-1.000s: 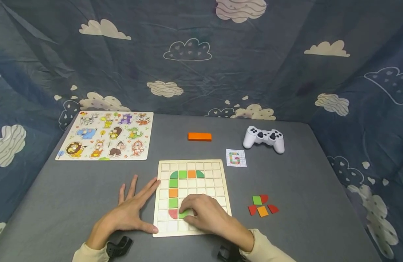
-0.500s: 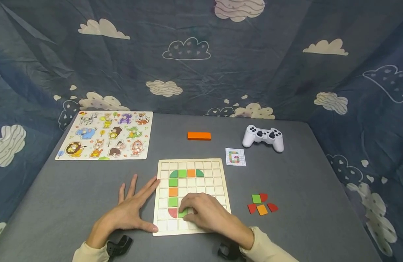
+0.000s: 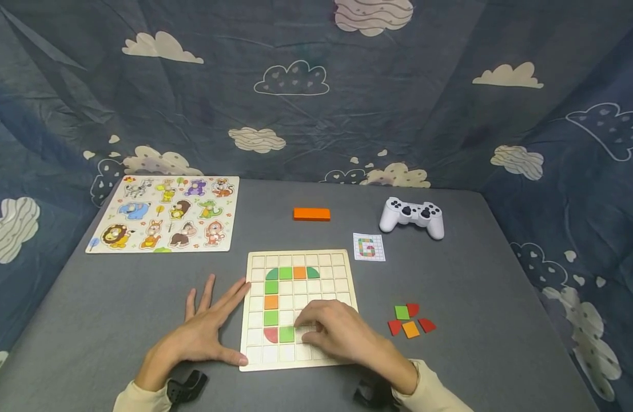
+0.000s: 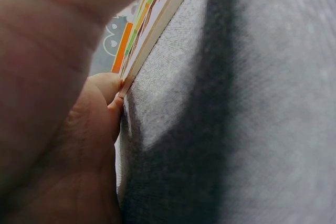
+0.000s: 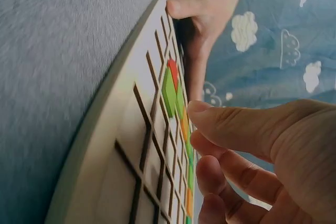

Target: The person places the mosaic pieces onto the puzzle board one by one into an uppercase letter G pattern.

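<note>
The wooden grid board (image 3: 335, 260) lies on the table with green, orange and red tiles forming part of a loop. My left hand (image 3: 203, 332) is spread at its left side, thumb at the near corner and fingertips on the left edge. Over the lower middle of the board is my right hand (image 3: 337, 332), bent fingers apart from the thumb and nothing held between them. Just left of its fingertips a green square tile (image 3: 287, 335) sits in a cell beside a red quarter-round tile (image 3: 271, 335). The right wrist view shows the thumb (image 5: 226, 124) near that green tile.
Several loose tiles (image 3: 410, 329) lie right of the board. A pattern card (image 3: 369, 247), a white game controller (image 3: 413, 214) and an orange block (image 3: 311, 214) are behind it. An animal puzzle board (image 3: 164, 214) lies at the back left.
My right hand has let go of the green square tile and moved slightly right, leaving the tile fully visible in its cell. The left hand has stayed at the board's edge.
</note>
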A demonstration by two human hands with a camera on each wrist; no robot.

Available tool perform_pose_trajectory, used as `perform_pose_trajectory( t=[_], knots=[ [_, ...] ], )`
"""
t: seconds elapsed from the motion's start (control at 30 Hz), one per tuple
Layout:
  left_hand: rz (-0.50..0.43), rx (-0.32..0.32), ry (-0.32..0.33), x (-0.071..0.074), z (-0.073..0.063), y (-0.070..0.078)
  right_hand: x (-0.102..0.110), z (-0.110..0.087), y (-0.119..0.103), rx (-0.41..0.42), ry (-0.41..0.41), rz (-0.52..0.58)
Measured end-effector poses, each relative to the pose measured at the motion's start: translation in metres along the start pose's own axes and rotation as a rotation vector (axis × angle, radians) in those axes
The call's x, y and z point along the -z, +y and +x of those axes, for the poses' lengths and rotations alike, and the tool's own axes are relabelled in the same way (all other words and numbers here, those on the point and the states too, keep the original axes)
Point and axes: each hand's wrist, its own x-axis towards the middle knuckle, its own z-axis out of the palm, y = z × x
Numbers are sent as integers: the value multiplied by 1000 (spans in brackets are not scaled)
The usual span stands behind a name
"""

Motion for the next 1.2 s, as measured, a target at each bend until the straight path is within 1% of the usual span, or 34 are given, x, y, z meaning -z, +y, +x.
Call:
perform_pose_trajectory(
  t=[0.23, 0.37, 0.53, 0.67, 0.93, 1.1, 1.2],
  knots=[
    [-1, 5, 0, 0, 0, 1, 12, -13, 12, -10, 42, 49],
    [0, 3, -1, 1, -1, 1, 18, -23, 17, 1, 74, 57],
    [1, -5, -3, 1, 0, 0, 26, -38, 27, -15, 87, 89],
    [-9, -4, -10, 1, 0, 0, 35, -53, 37, -24, 105, 139],
    [-17, 2, -16, 2, -1, 1, 56, -90, 66, -46, 122, 188],
    [-12, -1, -14, 1, -1, 1, 65, -110, 85, -74, 142, 193],
    [-8, -3, -14, 1, -1, 1, 68, -120, 94, -116, 150, 176]
  ],
)
